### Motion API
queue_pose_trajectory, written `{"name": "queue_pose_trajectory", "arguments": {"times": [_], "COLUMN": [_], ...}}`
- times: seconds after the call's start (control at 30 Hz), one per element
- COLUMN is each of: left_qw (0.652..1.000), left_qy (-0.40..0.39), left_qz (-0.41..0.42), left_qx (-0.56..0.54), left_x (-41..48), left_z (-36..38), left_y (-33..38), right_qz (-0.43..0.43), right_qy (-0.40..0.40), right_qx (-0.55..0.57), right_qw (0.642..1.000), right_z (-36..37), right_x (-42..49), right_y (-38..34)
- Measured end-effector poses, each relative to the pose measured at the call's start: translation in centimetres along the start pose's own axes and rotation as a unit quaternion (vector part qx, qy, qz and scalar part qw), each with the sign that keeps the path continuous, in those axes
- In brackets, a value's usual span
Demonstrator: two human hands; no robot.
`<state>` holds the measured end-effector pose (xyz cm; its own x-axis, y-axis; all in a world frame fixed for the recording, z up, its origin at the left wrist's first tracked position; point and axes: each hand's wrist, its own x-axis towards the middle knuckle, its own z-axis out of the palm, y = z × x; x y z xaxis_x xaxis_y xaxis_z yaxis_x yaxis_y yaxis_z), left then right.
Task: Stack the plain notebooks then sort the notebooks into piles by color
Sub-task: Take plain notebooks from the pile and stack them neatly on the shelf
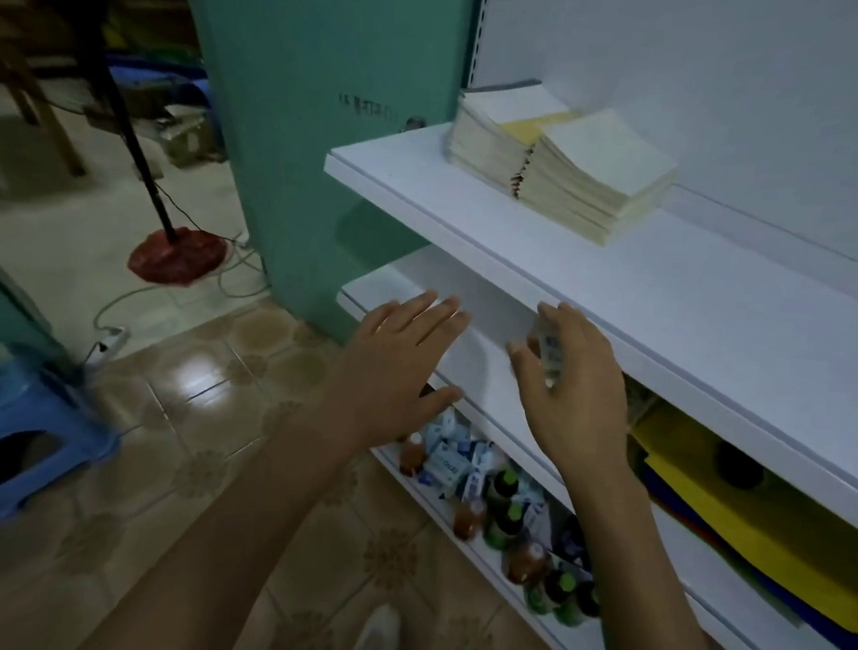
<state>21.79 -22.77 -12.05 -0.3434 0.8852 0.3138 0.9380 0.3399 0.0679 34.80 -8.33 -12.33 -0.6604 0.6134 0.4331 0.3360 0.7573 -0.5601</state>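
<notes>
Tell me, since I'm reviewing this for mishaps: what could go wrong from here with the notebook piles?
1. The left pile and right pile sit tight together, a yellow notebook partly hidden between them; lifting one may drag the other askew.
2. The right grip seems to hold a small blurred item, so its hold on notebooks could be weak, and one might drop.

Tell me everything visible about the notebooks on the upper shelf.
Two stacks of notebooks sit on the white upper shelf, near its left end. Covers look plain cream paper; one yellow cover shows where the stacks meet. The right stack sits askew, butted against the left one. Nothing lies on top of them.
</notes>
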Motion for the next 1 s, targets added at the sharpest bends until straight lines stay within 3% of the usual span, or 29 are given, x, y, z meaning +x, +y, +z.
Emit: {"name": "queue_pose_trajectory", "arguments": {"times": [0.33, 0.5, 0.67, 0.73, 0.83, 1.0], "left_qw": [0.998, 0.994, 0.982, 0.976, 0.962, 0.903], "left_qy": [0.004, 0.017, -0.019, -0.051, -0.060, -0.133], "left_qz": [0.030, 0.063, 0.117, 0.137, 0.164, 0.151], "left_qx": [-0.052, -0.086, -0.149, -0.163, -0.209, -0.379], "left_x": [9.0, 13.0, 17.6, 19.4, 21.9, 25.6], "left_z": [0.2, 0.0, -0.2, -0.1, 0.4, 2.1], "left_y": [-9.8, -12.3, -12.2, -12.4, -13.3, -15.3], "right_qz": [0.000, -0.004, 0.069, 0.115, 0.161, 0.172], "right_qy": [0.079, 0.102, 0.097, 0.051, -0.005, 0.084], "right_qx": [0.015, -0.073, -0.175, -0.245, -0.335, -0.322], "right_qw": [0.997, 0.992, 0.977, 0.961, 0.928, 0.927], "right_z": [7.0, 5.2, 3.2, 3.8, 5.0, 6.4], "right_x": [12.1, 18.8, 25.7, 27.2, 27.7, 25.7], "right_y": [-2.8, -1.9, 1.2, 2.7, 4.4, 3.2]}}
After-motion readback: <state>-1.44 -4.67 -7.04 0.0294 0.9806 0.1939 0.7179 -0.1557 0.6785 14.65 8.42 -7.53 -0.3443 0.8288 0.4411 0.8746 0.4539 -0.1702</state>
